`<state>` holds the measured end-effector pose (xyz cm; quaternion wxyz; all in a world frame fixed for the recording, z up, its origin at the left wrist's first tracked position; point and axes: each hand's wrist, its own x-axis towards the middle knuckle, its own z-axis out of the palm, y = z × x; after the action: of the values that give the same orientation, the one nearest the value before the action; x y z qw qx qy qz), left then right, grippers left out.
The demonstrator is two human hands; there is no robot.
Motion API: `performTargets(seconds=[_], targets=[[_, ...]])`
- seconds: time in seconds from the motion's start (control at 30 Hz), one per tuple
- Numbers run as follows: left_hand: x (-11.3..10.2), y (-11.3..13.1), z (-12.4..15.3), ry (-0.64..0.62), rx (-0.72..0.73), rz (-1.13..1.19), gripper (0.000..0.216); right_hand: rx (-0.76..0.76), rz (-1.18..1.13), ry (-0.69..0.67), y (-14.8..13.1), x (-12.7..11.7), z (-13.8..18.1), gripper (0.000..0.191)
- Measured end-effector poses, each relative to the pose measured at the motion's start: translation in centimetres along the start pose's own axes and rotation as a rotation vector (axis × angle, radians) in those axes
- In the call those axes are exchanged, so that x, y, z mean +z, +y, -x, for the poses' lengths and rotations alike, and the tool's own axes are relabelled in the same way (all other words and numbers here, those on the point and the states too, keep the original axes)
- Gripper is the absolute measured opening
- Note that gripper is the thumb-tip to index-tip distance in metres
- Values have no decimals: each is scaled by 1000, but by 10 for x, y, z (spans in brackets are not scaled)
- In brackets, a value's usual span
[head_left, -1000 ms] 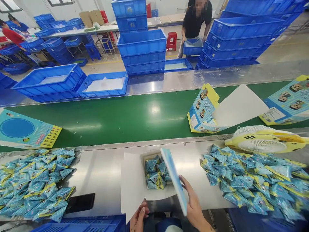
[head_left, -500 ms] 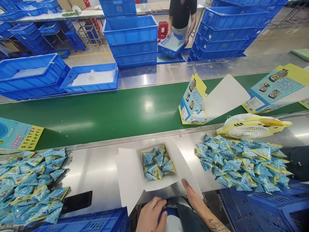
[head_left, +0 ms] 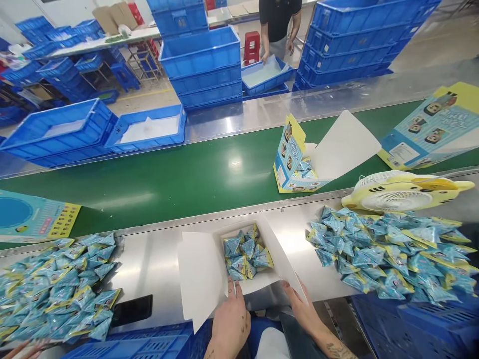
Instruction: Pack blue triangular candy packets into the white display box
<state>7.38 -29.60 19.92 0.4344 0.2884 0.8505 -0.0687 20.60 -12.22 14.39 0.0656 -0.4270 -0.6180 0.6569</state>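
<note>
An open white carton box (head_left: 202, 271) lies on the steel shelf right in front of me, its flaps spread out. Several small blue-and-yellow triangular packets (head_left: 247, 254) fill its tray. My left hand (head_left: 230, 319) rests on the near wall of the box, fingers laid over the front edge. My right hand (head_left: 303, 309) holds the lower edge of the right flap (head_left: 284, 259), which lies folded outward.
Loose packets are heaped at left (head_left: 56, 284) and right (head_left: 389, 249). A yellow fan (head_left: 404, 192) lies at right and a black phone (head_left: 130, 309) at left. The green belt (head_left: 168, 179) carries another open box (head_left: 299, 159) and flat cartons (head_left: 430, 129). Blue crates (head_left: 204, 65) and a person (head_left: 279, 20) are behind.
The right flap, held upright a second ago, now lies folded outward. My left hand has come up from below the shelf onto the box's near wall.
</note>
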Motion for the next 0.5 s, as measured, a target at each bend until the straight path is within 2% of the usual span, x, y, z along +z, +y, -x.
performTargets(seconds=[0.23,0.5], targets=[[1,-1,-6,19,11,-1,72,-23,9,-55,1,-5,-5,74],[-3,11,-17,7,118,11,73,-11,24,-72,11,-6,-5,73]])
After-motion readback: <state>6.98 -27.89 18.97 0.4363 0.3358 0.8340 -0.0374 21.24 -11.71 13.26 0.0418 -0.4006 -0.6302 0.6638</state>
